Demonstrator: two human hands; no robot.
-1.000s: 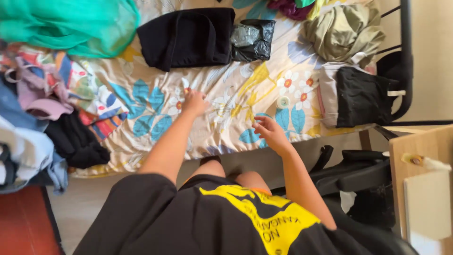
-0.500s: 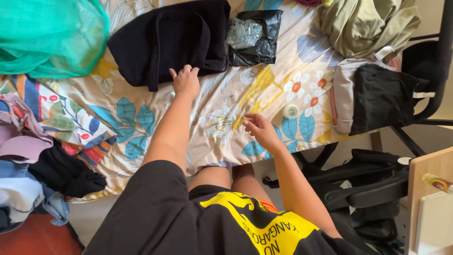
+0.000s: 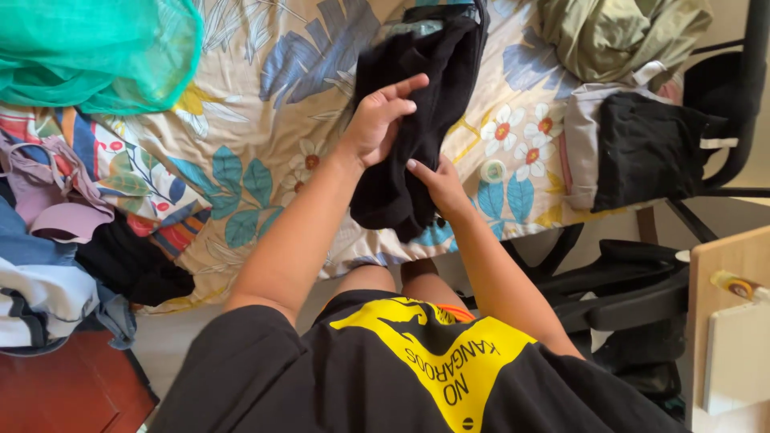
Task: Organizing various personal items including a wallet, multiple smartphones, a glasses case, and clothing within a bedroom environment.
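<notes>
Black garment (image 3: 417, 120) lifted off the floral bedsheet (image 3: 265, 104), hanging in a bunched, vertical fold above the near edge of the bed, its upper end overlapping a black plastic bag (image 3: 473, 32) farther back. Left hand (image 3: 377, 120) closed around the garment's left side at mid-height, thumb stretched across the cloth, fingers wrapped behind. Right hand (image 3: 437, 184) lower down, pinching the cloth near its hanging bottom end, fingertips pressed into the fabric. Both hands clamped on the same piece, left above right, close together. On the sheet just right of the right hand, a small roll of clear tape (image 3: 492, 171), lying flat, not touched. Farther right, at the bed's edge, a pale pink bag (image 3: 579, 144) with a black cloth (image 3: 650, 148) draped over it. Behind that, a crumpled olive-green garment (image 3: 622, 36). At the far left corner of the bed, a heap of teal mesh fabric (image 3: 88, 52). Along the left side, a mixed pile of clothes (image 3: 56, 216) in pink, blue, white and black, spilling off the mattress. Below the bed on the right, a black office chair (image 3: 618, 281), and at the right margin a light wooden desk edge (image 3: 726, 273). Black shirt with a yellow print (image 3: 433, 361) filling the bottom of the view.
</notes>
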